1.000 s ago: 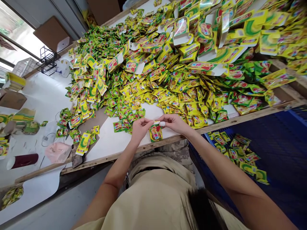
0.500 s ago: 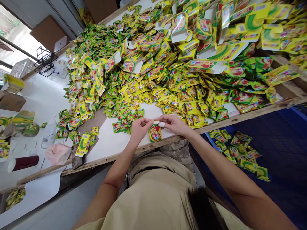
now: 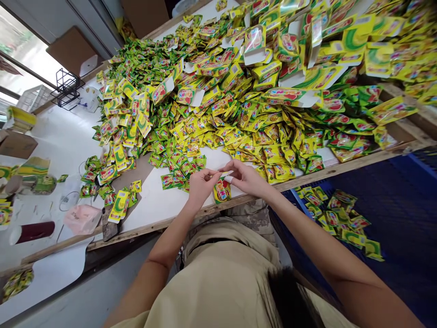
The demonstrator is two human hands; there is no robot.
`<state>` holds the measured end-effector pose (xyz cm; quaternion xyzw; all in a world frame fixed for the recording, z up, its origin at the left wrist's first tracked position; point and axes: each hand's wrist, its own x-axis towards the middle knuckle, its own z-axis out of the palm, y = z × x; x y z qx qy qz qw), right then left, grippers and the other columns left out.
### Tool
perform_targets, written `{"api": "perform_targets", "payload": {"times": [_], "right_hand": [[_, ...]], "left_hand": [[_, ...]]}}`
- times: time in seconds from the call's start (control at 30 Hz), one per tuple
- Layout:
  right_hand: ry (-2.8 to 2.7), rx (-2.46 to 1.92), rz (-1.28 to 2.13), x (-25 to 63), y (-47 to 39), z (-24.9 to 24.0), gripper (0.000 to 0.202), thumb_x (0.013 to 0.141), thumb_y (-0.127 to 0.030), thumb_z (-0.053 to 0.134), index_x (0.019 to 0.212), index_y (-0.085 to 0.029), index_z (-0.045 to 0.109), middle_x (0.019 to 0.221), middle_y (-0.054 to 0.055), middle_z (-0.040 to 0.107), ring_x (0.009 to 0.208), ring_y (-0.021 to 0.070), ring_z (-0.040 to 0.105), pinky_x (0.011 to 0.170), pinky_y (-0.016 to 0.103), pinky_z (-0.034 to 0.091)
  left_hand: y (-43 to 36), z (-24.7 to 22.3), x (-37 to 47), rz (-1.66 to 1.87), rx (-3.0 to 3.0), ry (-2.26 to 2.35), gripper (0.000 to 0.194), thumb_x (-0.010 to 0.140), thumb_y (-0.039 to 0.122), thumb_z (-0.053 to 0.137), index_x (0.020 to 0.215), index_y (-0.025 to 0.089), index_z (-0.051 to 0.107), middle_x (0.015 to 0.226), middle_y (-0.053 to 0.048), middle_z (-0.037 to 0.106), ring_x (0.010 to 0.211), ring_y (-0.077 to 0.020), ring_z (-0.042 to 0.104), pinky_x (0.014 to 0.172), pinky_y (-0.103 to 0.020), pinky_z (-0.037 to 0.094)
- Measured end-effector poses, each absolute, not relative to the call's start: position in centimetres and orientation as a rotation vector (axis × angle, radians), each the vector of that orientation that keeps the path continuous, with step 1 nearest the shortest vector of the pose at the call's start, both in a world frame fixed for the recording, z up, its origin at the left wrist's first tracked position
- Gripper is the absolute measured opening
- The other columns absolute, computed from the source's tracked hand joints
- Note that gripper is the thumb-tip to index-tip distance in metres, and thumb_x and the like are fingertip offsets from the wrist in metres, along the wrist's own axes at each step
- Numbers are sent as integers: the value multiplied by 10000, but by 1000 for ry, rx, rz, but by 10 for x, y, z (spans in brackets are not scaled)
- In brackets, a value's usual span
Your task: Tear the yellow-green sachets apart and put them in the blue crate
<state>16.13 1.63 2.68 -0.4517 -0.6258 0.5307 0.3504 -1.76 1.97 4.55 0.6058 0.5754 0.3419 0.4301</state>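
Note:
Between my two hands, at the table's front edge, is a small yellow-and-green printed carton (image 3: 222, 190) with red fruit pictures on its face. My left hand (image 3: 202, 186) pinches its upper left corner between thumb and fingers. At the upper right, the thumb and fingers of my right hand (image 3: 246, 178) are closed on the top, where a white flap shows. What is inside the carton is hidden. Small green sachets (image 3: 172, 180) lie just left of my left hand, and yellow sachets (image 3: 278, 171) lie right of my right hand.
A big heap of sachets and printed cartons (image 3: 235, 95) covers the table behind my hands. A phone (image 3: 109, 225) lies at the left front edge, near a pink tray (image 3: 82, 218) and a dark red cylinder (image 3: 36, 232). A blue crate (image 3: 307, 237) with filled cartons stands below right.
My fingers have shifted slightly at the carton's top, the right hand's fingers lifting a little over the flap. The carton stays in nearly the same place; the camera view has moved slightly.

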Motion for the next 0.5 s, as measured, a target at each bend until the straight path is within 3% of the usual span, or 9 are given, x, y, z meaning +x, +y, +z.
{"api": "perform_targets", "payload": {"times": [0.2, 0.4, 0.5], "right_hand": [[-2024, -1204, 885, 156, 2, 28, 282, 833, -123, 488, 1079, -228, 576, 1241, 103, 616, 1107, 241, 606, 908, 405, 499], [-2095, -1304, 774, 151, 0, 31, 280, 848, -111, 457, 1090, -199, 567, 1244, 136, 610, 1058, 253, 634, 861, 408, 527], [-2105, -1318, 752, 150, 0, 31, 246, 836, -88, 447, 1007, -181, 596, 1228, 155, 613, 1036, 260, 638, 853, 413, 526]], "left_hand": [[23, 48, -25, 839, 1414, 1326, 220, 741, 369, 675, 793, 170, 753, 764, -50, 740, 671, -158, 648, 651, -272, 511], [28, 50, -32, 757, 1349, 1262, 267, 735, 382, 679, 864, 161, 757, 832, -59, 751, 732, -179, 674, 706, -306, 538], [27, 48, -30, 768, 1393, 1316, 215, 756, 334, 664, 861, 171, 758, 860, -57, 751, 748, -178, 676, 720, -305, 535]]}}
